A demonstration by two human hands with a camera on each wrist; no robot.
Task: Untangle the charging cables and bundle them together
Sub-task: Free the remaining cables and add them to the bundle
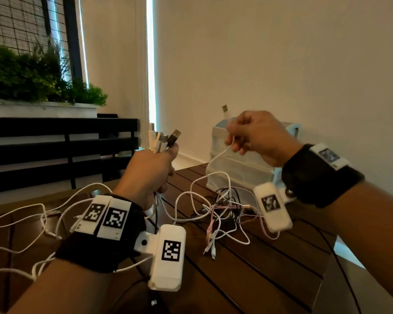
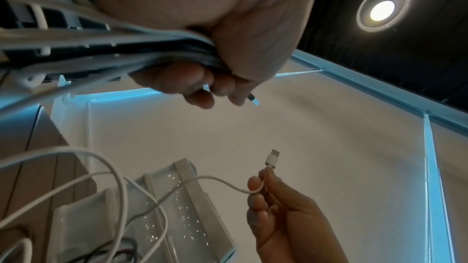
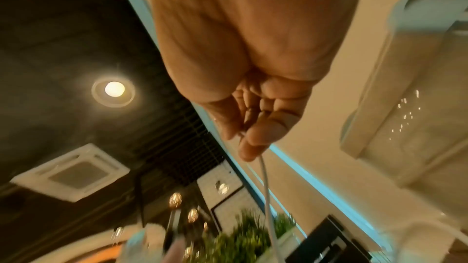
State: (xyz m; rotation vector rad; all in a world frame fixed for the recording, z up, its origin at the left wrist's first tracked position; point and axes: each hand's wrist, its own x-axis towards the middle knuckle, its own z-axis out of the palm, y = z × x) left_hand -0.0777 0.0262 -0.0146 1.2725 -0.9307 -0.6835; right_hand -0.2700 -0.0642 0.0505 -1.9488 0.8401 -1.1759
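Charging cables [image 1: 161, 141] gripped by left hand [image 1: 150, 171], right hand [image 1: 256, 134] pinching white cable [image 1: 216, 157]

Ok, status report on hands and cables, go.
Left hand grips gathered plug ends, upright. Right hand pinches one white cable near its USB plug. Tangle still on table, that cable runs into it.

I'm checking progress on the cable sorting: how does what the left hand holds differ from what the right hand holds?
The left hand grips a bunch of cable ends, white plugs plus one black; the right hand pinches a single white cable. The bunch's plugs fan out above the fist; the single cable's USB plug stands alone. Both trail down to the tangle on the wooden table.
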